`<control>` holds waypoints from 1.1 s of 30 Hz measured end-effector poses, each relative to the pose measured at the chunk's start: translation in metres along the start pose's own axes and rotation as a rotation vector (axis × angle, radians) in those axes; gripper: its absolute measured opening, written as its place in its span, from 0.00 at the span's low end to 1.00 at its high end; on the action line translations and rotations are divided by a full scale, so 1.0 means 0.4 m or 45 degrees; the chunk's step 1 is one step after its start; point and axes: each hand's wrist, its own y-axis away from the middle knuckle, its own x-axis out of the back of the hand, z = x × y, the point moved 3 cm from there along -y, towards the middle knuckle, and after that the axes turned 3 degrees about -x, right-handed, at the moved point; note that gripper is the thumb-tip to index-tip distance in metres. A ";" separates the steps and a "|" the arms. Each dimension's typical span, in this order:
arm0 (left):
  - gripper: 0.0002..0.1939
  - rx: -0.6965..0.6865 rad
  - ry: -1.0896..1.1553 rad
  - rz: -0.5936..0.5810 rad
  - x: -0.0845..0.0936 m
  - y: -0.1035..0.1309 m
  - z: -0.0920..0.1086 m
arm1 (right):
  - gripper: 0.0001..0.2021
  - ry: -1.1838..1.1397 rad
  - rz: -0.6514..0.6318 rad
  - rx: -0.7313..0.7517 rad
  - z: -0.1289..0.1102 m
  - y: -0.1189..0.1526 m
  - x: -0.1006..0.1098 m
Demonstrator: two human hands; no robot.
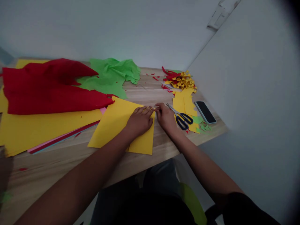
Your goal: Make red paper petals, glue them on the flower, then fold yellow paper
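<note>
A yellow sheet of paper (112, 125) lies at a slant on the table before me. My left hand (140, 121) presses down flat on its right part, fingers stretched toward the far right corner. At that corner my right hand (164, 117) is closed, thumb and fingertips pinching the edge of the paper; the exact grip is partly hidden. Right beside my right hand lie scissors (181, 117) with dark handles, resting partly on cut yellow paper pieces (184, 101).
Red crepe paper (47, 90) and green crepe paper (105, 75) cover the back left, over larger yellow sheets (53, 128). A pile of folded yellow pieces (184, 80) sits back right. A phone (205, 112) lies near the table's right edge, beside green scraps (205, 126).
</note>
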 end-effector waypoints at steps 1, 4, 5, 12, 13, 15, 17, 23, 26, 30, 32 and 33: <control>0.27 0.002 0.004 0.003 -0.001 0.000 0.000 | 0.12 0.003 -0.015 0.000 -0.005 0.011 0.002; 0.27 -0.002 0.018 0.005 -0.004 0.000 -0.002 | 0.13 -0.007 -0.051 -0.016 -0.027 0.063 0.013; 0.27 -0.003 0.021 0.002 -0.005 0.000 -0.003 | 0.13 -0.019 -0.060 -0.022 -0.036 0.086 0.018; 0.28 0.004 0.023 -0.010 -0.005 -0.001 -0.003 | 0.14 -0.156 -0.092 -0.016 -0.095 0.246 0.050; 0.28 0.007 0.026 -0.011 -0.004 -0.002 -0.003 | 0.14 -0.186 -0.098 -0.007 -0.102 0.265 0.053; 0.28 0.013 0.030 -0.012 -0.004 -0.002 -0.003 | 0.15 -0.259 -0.108 -0.012 -0.114 0.304 0.059; 0.27 0.016 0.033 -0.003 -0.004 -0.001 -0.002 | 0.17 -0.363 -0.120 -0.028 -0.127 0.344 0.065; 0.26 0.010 0.034 0.038 -0.001 0.004 0.002 | 0.17 -0.814 -0.216 -0.269 -0.140 0.423 0.082; 0.24 0.010 0.071 0.139 0.035 -0.001 0.003 | 0.14 -1.340 -0.136 -0.586 -0.142 0.415 0.104; 0.17 0.017 0.335 0.424 0.136 0.012 0.015 | 0.20 -2.278 -0.214 -0.855 -0.196 0.396 0.147; 0.15 0.078 0.408 0.483 0.175 0.047 0.027 | 0.22 -2.555 -0.325 -0.877 -0.228 0.395 0.173; 0.15 0.124 0.403 0.485 0.185 0.074 0.034 | 0.22 -2.642 -0.372 -0.865 -0.241 0.397 0.184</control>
